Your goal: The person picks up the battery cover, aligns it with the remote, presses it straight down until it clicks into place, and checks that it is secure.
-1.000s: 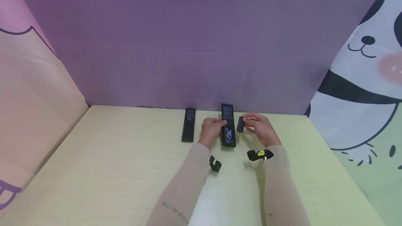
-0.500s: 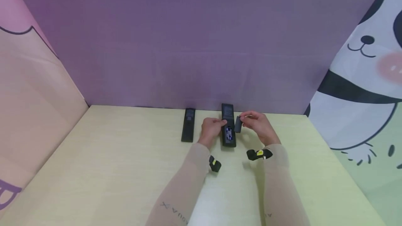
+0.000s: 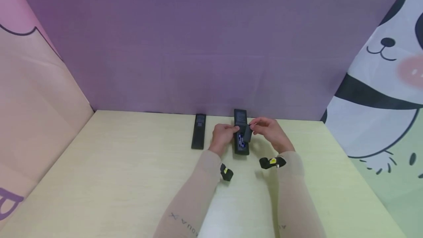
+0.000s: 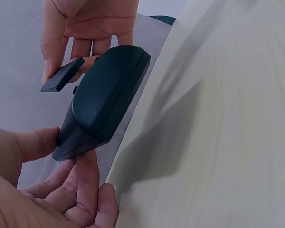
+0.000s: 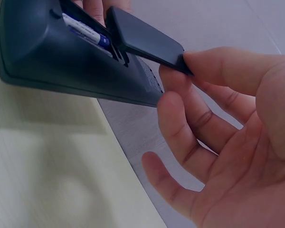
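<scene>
My left hand (image 3: 223,137) grips a dark remote control (image 3: 241,118) by its left side, thumb on the back face, holding it above the table. The back of the remote faces up, and blue-and-white batteries (image 5: 88,32) lie in its uncovered compartment. Between thumb and fingers my right hand (image 3: 271,131) pinches a small dark battery cover (image 5: 147,39) by one end. In the head view the cover overlaps the compartment's right edge. The left wrist view has the cover (image 4: 62,76) tilted and slightly apart from the remote's back (image 4: 109,95).
A second dark remote control (image 3: 198,131) lies on the light wooden table (image 3: 132,172), left of my left hand. A purple cloth wall (image 3: 211,47) rises behind the table's far edge. A panda print (image 3: 386,83) covers the right side wall.
My right hand has brought the battery cover leftward, from beside the remote to over the right edge of its compartment. The left hand and its remote have stayed nearly still.
</scene>
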The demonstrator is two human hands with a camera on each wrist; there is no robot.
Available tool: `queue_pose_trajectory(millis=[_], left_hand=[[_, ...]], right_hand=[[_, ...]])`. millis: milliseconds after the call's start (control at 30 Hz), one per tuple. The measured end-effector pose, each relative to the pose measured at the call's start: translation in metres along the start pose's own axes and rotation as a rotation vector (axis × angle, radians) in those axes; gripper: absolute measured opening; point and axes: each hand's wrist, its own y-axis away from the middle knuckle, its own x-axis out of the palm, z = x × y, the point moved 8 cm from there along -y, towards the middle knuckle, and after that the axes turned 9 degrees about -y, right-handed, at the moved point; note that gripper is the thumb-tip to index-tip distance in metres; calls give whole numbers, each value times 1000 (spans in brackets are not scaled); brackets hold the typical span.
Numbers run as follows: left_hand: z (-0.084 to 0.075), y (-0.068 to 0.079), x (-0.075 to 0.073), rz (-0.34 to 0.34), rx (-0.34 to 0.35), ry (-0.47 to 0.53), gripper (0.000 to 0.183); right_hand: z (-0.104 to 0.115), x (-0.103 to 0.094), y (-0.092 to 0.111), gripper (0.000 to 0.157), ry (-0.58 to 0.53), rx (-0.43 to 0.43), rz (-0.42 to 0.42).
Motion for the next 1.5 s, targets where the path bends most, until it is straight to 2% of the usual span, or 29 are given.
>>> queue_pose_trajectory(millis=[267,767,1500], left_hand=[[0,0,1,9,2,8,26],[0,1,0,13,7,25,26],[-1,1,1,7,35,48,25]], right_hand=[[4,5,0,26,36,-9,43],[5,14,0,21,33,-22,105],[10,22,4,17,45,-44,157]])
